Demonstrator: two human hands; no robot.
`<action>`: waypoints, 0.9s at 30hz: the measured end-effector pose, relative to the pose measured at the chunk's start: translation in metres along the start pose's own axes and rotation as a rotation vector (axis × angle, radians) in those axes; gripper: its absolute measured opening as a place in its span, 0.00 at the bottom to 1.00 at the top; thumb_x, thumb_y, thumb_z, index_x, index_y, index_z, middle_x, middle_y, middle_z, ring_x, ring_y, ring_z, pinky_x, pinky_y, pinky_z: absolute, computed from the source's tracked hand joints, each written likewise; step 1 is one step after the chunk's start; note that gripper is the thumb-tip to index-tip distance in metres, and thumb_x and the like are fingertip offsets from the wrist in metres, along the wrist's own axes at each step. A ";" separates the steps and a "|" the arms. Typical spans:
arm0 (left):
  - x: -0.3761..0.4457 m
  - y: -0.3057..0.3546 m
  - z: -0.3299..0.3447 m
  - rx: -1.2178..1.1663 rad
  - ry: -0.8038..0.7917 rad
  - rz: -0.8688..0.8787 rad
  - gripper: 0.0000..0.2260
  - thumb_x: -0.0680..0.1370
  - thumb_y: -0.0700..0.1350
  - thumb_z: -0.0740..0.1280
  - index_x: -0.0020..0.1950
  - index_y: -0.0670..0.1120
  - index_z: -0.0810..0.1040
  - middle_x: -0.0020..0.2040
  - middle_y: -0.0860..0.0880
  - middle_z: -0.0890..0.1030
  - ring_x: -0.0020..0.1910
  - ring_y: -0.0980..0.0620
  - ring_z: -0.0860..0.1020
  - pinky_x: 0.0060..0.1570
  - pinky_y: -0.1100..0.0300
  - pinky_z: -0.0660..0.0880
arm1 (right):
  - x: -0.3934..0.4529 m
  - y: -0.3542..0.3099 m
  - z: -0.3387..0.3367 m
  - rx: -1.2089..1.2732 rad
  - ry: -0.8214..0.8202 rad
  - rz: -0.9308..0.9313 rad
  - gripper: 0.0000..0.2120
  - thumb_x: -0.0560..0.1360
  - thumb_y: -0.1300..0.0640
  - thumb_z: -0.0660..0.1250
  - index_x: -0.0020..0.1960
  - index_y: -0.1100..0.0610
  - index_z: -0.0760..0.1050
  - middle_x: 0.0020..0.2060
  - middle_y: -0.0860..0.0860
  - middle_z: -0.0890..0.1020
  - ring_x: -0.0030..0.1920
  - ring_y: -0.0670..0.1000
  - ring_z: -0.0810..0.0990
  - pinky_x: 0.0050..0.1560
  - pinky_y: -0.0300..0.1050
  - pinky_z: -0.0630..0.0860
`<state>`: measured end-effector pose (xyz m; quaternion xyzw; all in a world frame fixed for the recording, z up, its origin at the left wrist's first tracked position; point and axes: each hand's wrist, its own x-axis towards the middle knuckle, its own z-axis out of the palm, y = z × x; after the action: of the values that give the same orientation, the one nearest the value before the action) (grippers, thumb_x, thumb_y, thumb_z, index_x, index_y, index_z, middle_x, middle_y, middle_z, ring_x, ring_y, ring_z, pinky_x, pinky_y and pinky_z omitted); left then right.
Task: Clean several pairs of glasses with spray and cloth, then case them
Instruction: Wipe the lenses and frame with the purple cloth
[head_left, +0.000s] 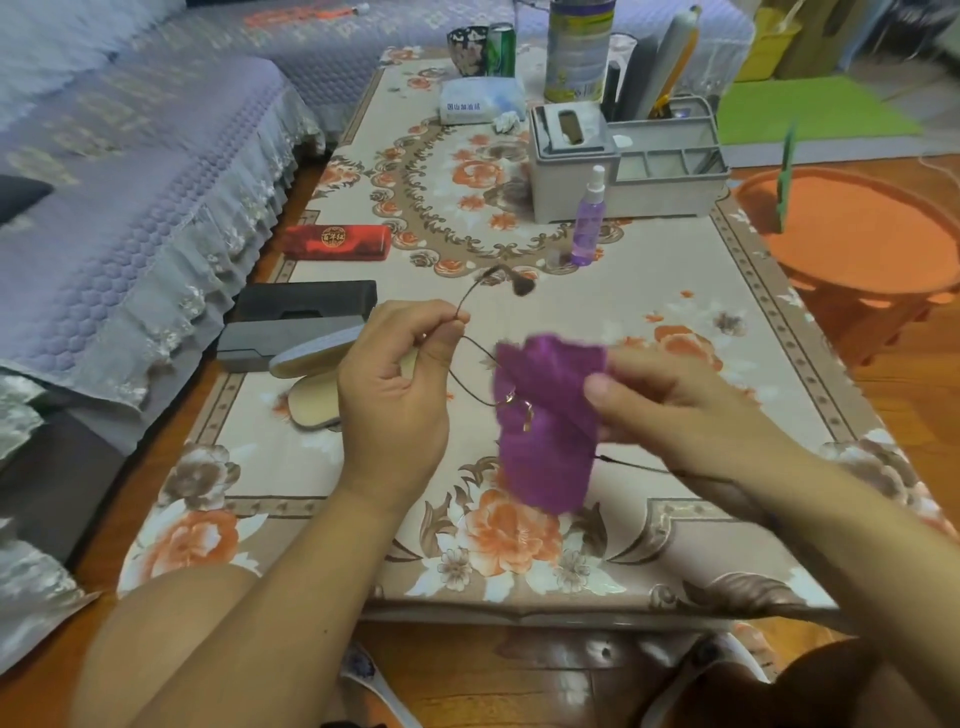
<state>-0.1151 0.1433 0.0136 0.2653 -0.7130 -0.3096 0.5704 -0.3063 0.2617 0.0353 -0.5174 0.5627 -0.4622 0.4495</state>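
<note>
A: Item one, held things. What do you log?

B: I log my left hand above the surface, thumb and fingers pinched on the thin wire frame of the glasses. One temple arcs up and away past the fingers to a dark tip. My right hand grips the purple cloth, thumb on top, the cloth folded over the lens on that side; a nose pad shows at the cloth's left edge. The other temple runs out below the right hand.

A: Item two, cleaning fluid?

B: One spray bottle with violet liquid, upright, further along the surface, just in front of a grey organiser box.

A: Item three, cases?

B: Four, all on the left part of the surface. A red case, closed. A black case nearer me, and a grey case touching its near side. An open beige case, lid up, partly behind my left hand.

A: Surroundings?

B: A flowered cloth covers the surface; a sofa with a lilac quilted cover stands to the left, and an orange stool to the right.
</note>
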 end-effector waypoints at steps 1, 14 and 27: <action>0.001 -0.001 -0.001 0.013 0.005 0.011 0.04 0.81 0.44 0.66 0.52 0.46 0.80 0.47 0.53 0.80 0.48 0.46 0.79 0.51 0.53 0.76 | -0.003 0.003 0.001 0.102 -0.070 0.033 0.17 0.81 0.47 0.63 0.55 0.56 0.85 0.58 0.53 0.85 0.60 0.55 0.83 0.63 0.57 0.78; -0.003 0.013 0.010 0.029 -0.095 0.149 0.03 0.81 0.42 0.67 0.53 0.44 0.80 0.47 0.56 0.78 0.45 0.47 0.77 0.47 0.55 0.74 | -0.014 0.020 0.013 0.209 -0.184 0.393 0.16 0.79 0.54 0.68 0.55 0.68 0.80 0.47 0.64 0.84 0.47 0.59 0.81 0.50 0.51 0.74; -0.009 0.010 0.019 -0.107 -0.102 -0.217 0.07 0.79 0.38 0.69 0.48 0.51 0.81 0.44 0.53 0.82 0.45 0.60 0.79 0.49 0.66 0.74 | -0.007 0.015 0.011 0.307 -0.145 0.367 0.15 0.70 0.63 0.72 0.52 0.71 0.79 0.46 0.70 0.80 0.47 0.65 0.77 0.51 0.60 0.71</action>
<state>-0.1322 0.1588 0.0124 0.2939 -0.6907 -0.4200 0.5101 -0.2982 0.2682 0.0185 -0.3638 0.5368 -0.4147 0.6384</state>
